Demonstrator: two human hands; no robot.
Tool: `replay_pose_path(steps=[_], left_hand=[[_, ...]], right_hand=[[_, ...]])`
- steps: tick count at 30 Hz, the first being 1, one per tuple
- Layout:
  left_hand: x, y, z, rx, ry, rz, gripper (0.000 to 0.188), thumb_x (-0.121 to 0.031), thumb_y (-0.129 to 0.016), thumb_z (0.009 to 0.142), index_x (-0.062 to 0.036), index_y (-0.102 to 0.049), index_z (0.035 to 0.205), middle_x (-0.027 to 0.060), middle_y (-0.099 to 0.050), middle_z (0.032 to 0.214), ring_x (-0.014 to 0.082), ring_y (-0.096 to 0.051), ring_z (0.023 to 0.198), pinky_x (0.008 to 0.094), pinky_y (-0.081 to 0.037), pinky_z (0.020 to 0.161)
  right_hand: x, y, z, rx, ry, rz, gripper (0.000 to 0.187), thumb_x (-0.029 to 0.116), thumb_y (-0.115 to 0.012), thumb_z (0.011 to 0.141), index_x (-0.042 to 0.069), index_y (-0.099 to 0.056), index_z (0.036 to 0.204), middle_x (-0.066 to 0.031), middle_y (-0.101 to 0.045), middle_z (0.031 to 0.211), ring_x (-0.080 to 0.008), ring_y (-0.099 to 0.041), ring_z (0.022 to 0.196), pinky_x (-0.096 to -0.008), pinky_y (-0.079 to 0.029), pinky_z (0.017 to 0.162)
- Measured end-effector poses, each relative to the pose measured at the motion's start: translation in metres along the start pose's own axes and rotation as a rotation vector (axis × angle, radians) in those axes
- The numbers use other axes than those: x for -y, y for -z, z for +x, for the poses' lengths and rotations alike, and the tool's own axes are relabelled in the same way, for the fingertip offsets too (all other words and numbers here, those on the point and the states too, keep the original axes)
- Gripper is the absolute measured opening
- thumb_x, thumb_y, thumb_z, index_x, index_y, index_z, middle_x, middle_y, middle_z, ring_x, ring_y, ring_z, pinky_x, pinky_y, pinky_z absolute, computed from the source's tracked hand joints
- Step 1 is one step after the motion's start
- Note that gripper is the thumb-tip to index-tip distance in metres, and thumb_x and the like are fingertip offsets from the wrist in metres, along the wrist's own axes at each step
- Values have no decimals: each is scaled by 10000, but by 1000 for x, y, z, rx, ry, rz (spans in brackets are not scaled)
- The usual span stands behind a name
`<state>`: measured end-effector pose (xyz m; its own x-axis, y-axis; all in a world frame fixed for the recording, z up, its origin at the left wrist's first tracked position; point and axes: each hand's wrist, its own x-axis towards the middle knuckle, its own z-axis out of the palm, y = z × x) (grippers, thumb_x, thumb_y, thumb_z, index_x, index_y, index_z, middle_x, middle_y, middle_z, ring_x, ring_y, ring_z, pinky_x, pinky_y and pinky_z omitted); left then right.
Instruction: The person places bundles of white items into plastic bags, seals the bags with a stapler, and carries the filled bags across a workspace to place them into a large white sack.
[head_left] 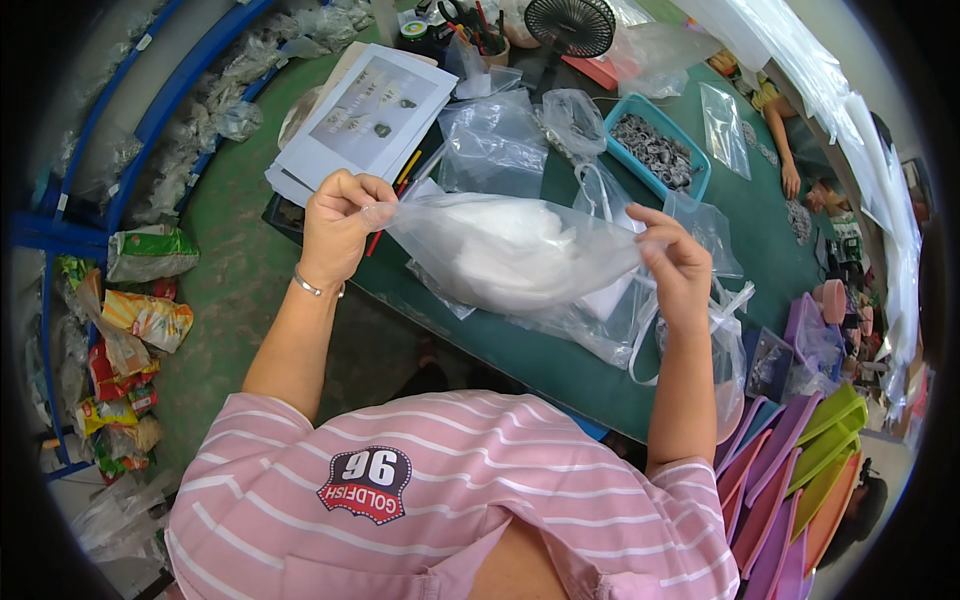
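The plastic bag point(510, 265) is up in the air over the near edge of the green table point(765, 265), between two hands that are well apart. The left hand point(345, 220) bends at the wrist, palm turned in, and its thumb and finger pinch the bag's left corner — a shiny band point(307, 286) sits round that wrist. The bag is thin, cloudy and a bit wrinkly, with a puffy white lump showing through its middle. The right hand point(682, 262) is up too, fingers curled, and its thumb and fingers hold the bag's right end.

Past the bag, from the left, lie flat, smooth papers point(385, 120), then crinkly clear bags point(495, 145). Next come a round black fan point(570, 25) and a hard blue tray point(611, 112) full of little grey bits point(650, 152). Farther right — another person's hand point(790, 181) rests there.
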<state>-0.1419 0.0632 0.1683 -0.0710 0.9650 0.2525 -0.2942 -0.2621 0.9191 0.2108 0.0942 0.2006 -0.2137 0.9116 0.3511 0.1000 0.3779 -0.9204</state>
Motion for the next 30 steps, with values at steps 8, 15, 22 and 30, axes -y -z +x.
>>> replay_pose_path(steps=[8, 15, 22, 30], left_hand=[[-8, -3, -4, -78, 8, 152, 129, 25, -621, 760, -32, -546, 847, 94, -593, 866, 138, -553, 806, 248, -421, 764], [-9, -22, -6, -155, 22, -13, 119, -15, -582, 817, -58, -473, 799, 156, -629, 884, 179, -599, 824, 271, -452, 770], [-3, -30, -3, -234, -39, -55, 145, 44, -571, 802, -39, -452, 788, 161, -634, 825, 209, -625, 784, 308, -490, 769], [4, -32, 3, -335, -102, -35, 120, 23, -531, 832, -42, -431, 821, 122, -605, 812, 179, -595, 740, 291, -482, 717]], right_hand=[[-30, -4, -25, -451, -152, 548, 71, 79, -510, 881, 11, -517, 899, -112, -610, 892, -187, -601, 798, -294, -491, 734], [-31, 29, -31, -379, -60, 475, 59, 75, -525, 873, 23, -517, 899, -86, -588, 850, -160, -574, 829, -251, -445, 745], [42, -6, 24, -7, 286, -502, 246, 102, -646, 749, 4, -559, 957, -103, -599, 895, -217, -577, 814, -314, -423, 781], [52, 13, 44, 450, 370, -972, 130, 99, -678, 654, 58, -556, 642, -71, -545, 623, -274, -528, 640, -365, -381, 629]])
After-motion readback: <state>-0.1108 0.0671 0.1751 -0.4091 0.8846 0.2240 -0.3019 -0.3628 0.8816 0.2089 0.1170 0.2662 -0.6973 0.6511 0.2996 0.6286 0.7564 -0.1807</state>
